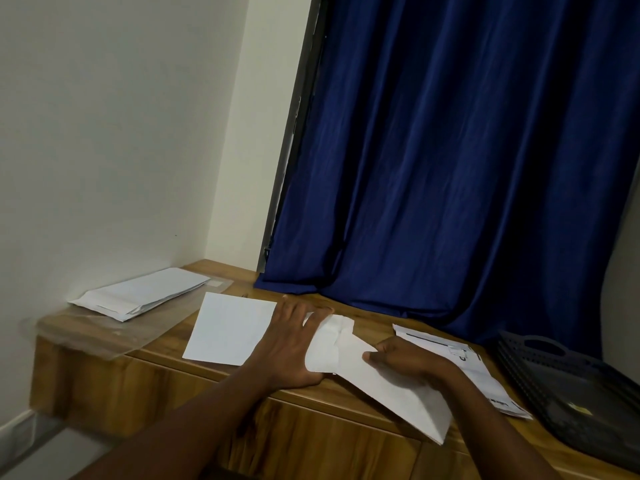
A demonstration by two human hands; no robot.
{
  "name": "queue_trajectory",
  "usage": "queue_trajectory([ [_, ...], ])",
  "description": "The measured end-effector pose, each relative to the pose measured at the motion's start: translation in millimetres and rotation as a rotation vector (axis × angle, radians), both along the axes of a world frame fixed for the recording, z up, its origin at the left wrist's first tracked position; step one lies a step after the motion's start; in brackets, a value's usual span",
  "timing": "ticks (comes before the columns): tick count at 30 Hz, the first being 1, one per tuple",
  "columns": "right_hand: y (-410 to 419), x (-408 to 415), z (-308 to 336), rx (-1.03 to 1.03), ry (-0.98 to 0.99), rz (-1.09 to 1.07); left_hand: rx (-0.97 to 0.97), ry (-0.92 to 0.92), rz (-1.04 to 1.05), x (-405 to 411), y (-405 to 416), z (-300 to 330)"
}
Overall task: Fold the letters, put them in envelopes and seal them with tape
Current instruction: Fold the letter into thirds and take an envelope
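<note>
The right hand's fingers pinch an envelope at the bench edge while the left hand lies flat, fingers spread, on its open flap, so tape sealing seemingly remains, one unfolded letter waiting left.

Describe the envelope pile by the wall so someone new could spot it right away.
Start at the wooden desk and follow it to its far left corner, against the white wall. The envelope pile lies there on clear plastic, untouched by either hand, unlike the flat single sheet nearer the middle.
</note>
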State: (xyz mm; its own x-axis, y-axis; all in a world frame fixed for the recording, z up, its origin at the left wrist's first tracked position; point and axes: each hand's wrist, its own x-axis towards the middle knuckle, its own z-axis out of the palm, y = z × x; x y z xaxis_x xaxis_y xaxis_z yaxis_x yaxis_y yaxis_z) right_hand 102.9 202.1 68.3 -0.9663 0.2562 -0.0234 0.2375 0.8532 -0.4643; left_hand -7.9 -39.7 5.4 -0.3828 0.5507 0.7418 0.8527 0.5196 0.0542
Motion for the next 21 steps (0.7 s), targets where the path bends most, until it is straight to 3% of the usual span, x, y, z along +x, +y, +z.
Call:
queue_trajectory([
  [11, -10.6, -2.9, 3.6, -0.345, -0.03, 0.068, -0.039, -0.103, 0.0, -8.3, 2.9, -2.8],
  [16, -12.7, -9.4, 1.7, -0.202, -0.021, 0.1, -0.045, -0.088, -0.03, -9.5, 3.6, -3.6],
  [21, -25.0, -24.6, 8.3, 0.117, 0.185, 0.063, -0.07, -0.094, -0.026, -6.5, 3.5, -0.1],
])
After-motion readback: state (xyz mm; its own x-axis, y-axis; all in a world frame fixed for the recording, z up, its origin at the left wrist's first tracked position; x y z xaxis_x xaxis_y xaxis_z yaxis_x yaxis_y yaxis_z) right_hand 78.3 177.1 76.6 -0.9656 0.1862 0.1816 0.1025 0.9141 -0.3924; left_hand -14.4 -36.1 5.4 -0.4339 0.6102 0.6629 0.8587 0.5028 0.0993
